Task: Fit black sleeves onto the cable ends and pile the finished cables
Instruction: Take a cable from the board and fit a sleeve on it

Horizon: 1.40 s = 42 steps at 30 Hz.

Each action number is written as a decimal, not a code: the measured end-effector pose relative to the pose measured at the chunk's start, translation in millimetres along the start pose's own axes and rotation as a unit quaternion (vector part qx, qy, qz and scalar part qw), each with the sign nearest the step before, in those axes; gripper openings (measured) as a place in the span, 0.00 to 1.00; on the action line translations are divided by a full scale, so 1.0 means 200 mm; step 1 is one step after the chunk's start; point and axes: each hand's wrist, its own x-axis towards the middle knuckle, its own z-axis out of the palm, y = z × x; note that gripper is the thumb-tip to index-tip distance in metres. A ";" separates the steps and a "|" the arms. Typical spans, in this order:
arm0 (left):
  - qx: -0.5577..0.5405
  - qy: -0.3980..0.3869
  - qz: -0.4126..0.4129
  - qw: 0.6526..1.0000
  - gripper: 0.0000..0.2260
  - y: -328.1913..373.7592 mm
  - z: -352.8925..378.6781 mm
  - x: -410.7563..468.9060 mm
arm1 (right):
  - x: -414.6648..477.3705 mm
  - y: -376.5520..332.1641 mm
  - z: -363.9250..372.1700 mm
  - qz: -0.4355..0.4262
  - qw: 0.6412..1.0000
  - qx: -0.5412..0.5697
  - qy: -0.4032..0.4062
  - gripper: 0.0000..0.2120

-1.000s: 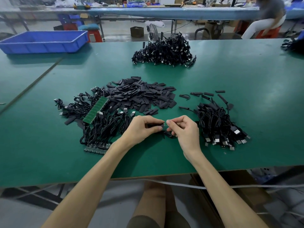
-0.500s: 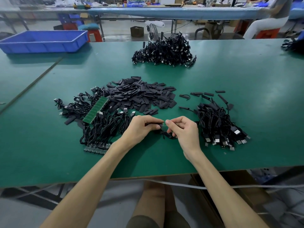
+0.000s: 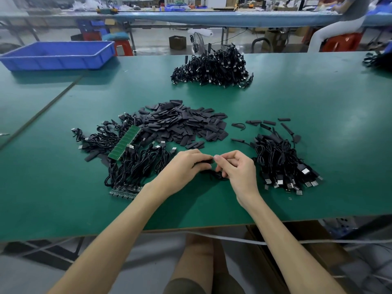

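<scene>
At the front of the matte green worktop [image 3: 318,98] the two hands meet fingertip to fingertip. The left hand [image 3: 186,166] has its grip closed, thumb and curled fingers pinching a short, flat black sleeve [image 3: 204,161]. The right hand [image 3: 239,169] also has its grip closed, pinching the end of a thin black cable [image 3: 214,176], whose cord loops down onto the worktop under the knuckles. The fingers hide how far the end sits inside the sleeve. Just behind the hands lies a heap of sleeves [image 3: 182,124], dull, flat rectangles overlapping like shingles. To the left is a tangle of loose cables [image 3: 135,164] with silvery metal plugs, crossed by a ridged green strip of circuit boards [image 3: 125,143]. To the right sits a bundle of cables [image 3: 275,158], its metal plugs fanned toward the near edge. A taller mound of cables [image 3: 212,66] stands farther back, and a glossy blue plastic tray [image 3: 53,62] rests at the far left.
</scene>
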 end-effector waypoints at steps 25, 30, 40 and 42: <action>-0.220 0.034 -0.071 0.972 0.09 -0.06 -0.04 -0.09 | -0.01 -0.06 0.01 0.009 0.992 0.052 -0.114 0.12; -0.221 0.022 -0.068 0.973 0.09 -0.06 -0.04 -0.09 | 0.00 -0.05 0.00 0.012 0.992 0.051 -0.118 0.12; -0.203 0.007 -0.068 0.977 0.08 -0.06 -0.04 -0.09 | -0.01 -0.05 0.01 0.017 0.993 0.044 -0.111 0.14; -0.203 0.002 -0.068 0.977 0.08 -0.06 -0.04 -0.09 | -0.01 -0.05 0.01 0.018 0.993 0.042 -0.108 0.14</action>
